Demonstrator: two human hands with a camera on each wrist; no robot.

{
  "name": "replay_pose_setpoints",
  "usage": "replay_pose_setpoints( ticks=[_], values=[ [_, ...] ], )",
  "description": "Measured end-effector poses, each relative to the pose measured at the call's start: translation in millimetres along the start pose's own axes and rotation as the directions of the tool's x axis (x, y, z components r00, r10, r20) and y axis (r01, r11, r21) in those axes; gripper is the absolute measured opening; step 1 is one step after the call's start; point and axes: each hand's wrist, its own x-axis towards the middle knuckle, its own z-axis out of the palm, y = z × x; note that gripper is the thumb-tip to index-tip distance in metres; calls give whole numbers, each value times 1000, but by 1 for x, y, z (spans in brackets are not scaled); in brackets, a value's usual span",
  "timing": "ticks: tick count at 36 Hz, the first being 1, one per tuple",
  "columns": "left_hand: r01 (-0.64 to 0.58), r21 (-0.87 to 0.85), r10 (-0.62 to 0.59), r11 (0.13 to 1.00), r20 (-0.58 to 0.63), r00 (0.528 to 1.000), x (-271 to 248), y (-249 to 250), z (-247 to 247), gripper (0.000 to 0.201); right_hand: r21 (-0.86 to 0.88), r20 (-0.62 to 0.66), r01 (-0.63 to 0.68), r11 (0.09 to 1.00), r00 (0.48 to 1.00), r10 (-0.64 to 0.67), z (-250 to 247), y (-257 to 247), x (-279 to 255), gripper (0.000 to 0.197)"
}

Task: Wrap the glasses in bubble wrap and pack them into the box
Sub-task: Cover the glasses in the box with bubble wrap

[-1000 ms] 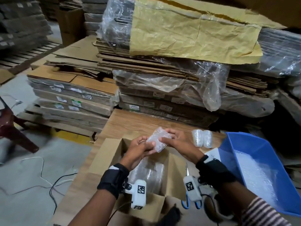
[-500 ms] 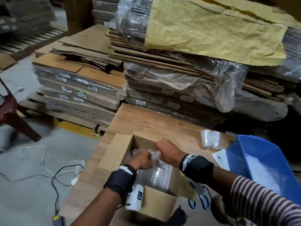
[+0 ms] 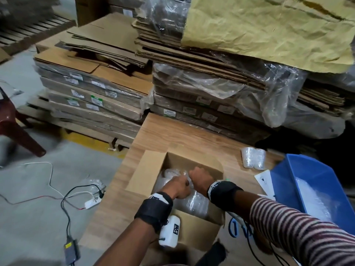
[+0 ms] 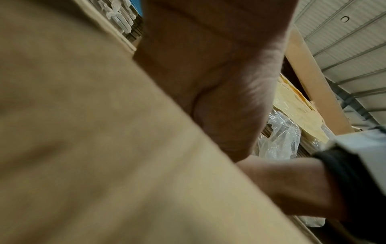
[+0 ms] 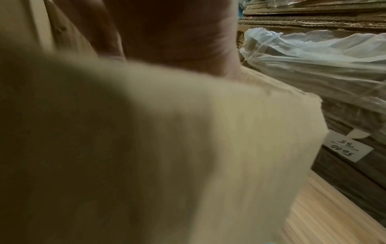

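Two hands are lowered inside the open cardboard box (image 3: 146, 169), low centre of the head view. The left hand (image 3: 177, 187) and right hand (image 3: 199, 177) meet over a bubble-wrapped glass (image 3: 187, 179), seemingly so it can be seated among other wrapped bundles (image 3: 194, 202). The fingers are hidden, so whether the bundle is gripped cannot be told; the wrist views are blocked by cardboard. Two wrapped glasses (image 3: 253, 158) lie on the counter (image 3: 172, 135) at right, beside a blue bin (image 3: 284, 179), probably awaiting packing.
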Motion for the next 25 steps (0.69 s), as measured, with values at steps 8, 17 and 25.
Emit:
replay_pose_setpoints(
  ticks=[8, 17, 25],
  values=[
    [-34, 3, 34, 999, -25, 999, -4, -3, 3, 39, 148, 51, 21, 989, 998, -29, 4, 11, -4, 31],
    [-18, 9, 19, 1000, -38, 999, -3, -3, 6, 39, 294, 11, 23, 956, 1000, -28, 8, 26, -18, 30],
    [-30, -6, 30, 1000, -42, 999, 3, -5, 9, 43, 265, 128, 84, 961, 984, -122, 8, 17, -22, 27]
  ],
)
